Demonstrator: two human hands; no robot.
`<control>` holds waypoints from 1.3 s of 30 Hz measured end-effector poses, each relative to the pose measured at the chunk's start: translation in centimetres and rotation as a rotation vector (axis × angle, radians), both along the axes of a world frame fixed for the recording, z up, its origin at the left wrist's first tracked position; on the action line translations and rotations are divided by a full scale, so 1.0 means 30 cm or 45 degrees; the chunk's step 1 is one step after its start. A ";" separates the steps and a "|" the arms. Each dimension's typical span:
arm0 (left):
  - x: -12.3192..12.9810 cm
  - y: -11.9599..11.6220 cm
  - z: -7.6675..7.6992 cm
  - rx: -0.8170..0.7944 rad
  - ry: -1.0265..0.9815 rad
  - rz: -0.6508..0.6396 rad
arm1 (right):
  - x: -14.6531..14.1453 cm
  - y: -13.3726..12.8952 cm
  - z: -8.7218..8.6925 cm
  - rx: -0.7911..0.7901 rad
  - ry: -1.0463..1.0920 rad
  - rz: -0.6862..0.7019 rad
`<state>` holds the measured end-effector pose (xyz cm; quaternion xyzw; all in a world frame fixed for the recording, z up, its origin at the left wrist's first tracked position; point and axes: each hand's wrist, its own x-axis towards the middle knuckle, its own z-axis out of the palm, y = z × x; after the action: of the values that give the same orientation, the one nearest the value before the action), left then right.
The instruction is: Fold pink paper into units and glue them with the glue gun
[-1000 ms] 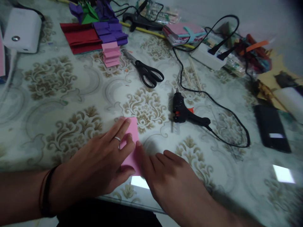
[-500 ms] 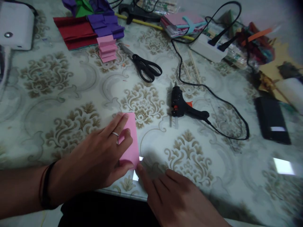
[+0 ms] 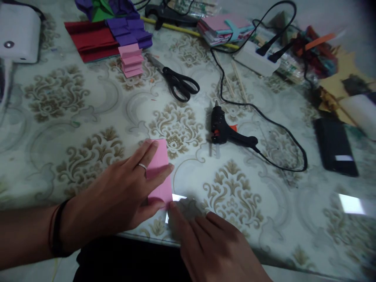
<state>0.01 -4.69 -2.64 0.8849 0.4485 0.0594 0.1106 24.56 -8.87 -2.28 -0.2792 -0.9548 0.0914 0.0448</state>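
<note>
A pink paper strip (image 3: pixel 160 188) lies on the patterned table near its front edge. My left hand (image 3: pixel 123 188), with a ring and a dark wristband, rests on it with fingers spread, pressing the top, the right side and the bottom. The index fingertip of my right hand (image 3: pixel 208 239) touches the paper's lower right corner, and its other fingers are curled; whether they pinch the paper is hidden. Beyond them lies a pleated pink paper (image 3: pixel 131 60), beside black-handled scissors (image 3: pixel 182 84). A black glue gun (image 3: pixel 225 129) rests to the right of the strip.
Folded red paper (image 3: pixel 91 39) and purple paper (image 3: pixel 129 33) lie at the back left, near a white device (image 3: pixel 20 33). A white power strip (image 3: pixel 257 58), cables and a bundle of paper (image 3: pixel 219 27) are at the back. A dark phone (image 3: pixel 336 147) lies at the right.
My left index finger has stretched out across the pink strip to its right edge. My right hand stays at the lower right corner. The whole view has shifted slightly.
</note>
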 end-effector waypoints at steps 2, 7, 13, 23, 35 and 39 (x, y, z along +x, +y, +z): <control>-0.001 -0.002 -0.003 0.005 -0.005 0.004 | -0.008 0.003 0.003 0.005 -0.033 -0.009; -0.008 -0.004 -0.014 0.018 -0.034 -0.024 | -0.038 0.020 0.007 0.019 -0.125 -0.042; -0.010 -0.007 -0.027 0.066 -0.049 -0.025 | -0.076 0.049 0.001 0.061 -0.172 -0.096; -0.009 -0.013 -0.045 0.129 -0.030 -0.039 | -0.147 0.167 0.001 0.041 -0.353 -0.157; -0.004 -0.015 -0.048 0.173 -0.037 -0.021 | -0.213 0.326 0.038 -0.120 -0.561 -0.193; -0.017 0.015 -0.043 0.151 -0.100 -0.005 | -0.222 0.357 0.037 -0.106 -0.541 -0.232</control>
<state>-0.49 -4.23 -3.94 0.8877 0.4378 0.1203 0.0757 17.91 1.85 -1.16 -0.3789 -0.9090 0.0656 -0.1606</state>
